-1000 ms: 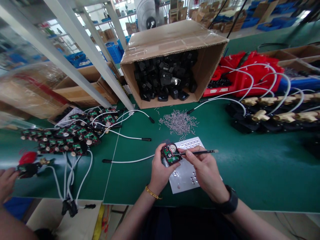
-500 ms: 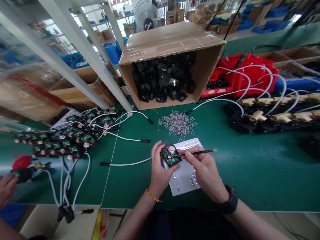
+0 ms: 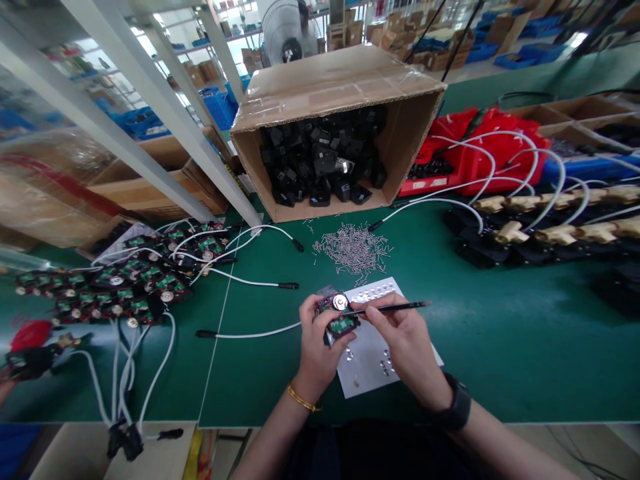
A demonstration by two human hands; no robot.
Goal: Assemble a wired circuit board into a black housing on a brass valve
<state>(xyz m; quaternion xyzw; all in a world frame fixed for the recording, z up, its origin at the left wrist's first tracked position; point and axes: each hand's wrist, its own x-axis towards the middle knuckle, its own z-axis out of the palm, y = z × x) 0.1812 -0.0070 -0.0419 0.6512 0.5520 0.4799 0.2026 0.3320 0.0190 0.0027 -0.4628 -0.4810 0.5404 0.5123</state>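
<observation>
Low in the middle of the frame, the left hand (image 3: 316,347) grips a small black module with a green circuit board (image 3: 336,316), fingers wrapped round its left edge and thumb along its near side; a round silver part shows on top of it. The right hand (image 3: 406,343) pinches a thin black brush (image 3: 387,307), held nearly level with its tip resting at the silver part and its far end pointing toward the right of the frame. Both hands hover just above a white perforated tray (image 3: 373,347) lying on the green table (image 3: 500,333); a few small shiny pieces sit in the tray's holes.

Just above the tray, a loose heap of small metal pins (image 3: 353,248) lies spread on the table. Behind it, in the upper middle, a cardboard box (image 3: 330,87) lies on its side, its open mouth full of black plastic housings (image 3: 320,163). At the left, a cluster of finished modules (image 3: 125,280) with white cables (image 3: 240,277) spreads over the table. At the right, brass fittings (image 3: 555,233) with white tubing lie in a row, with a red bin (image 3: 480,160) behind them.
</observation>
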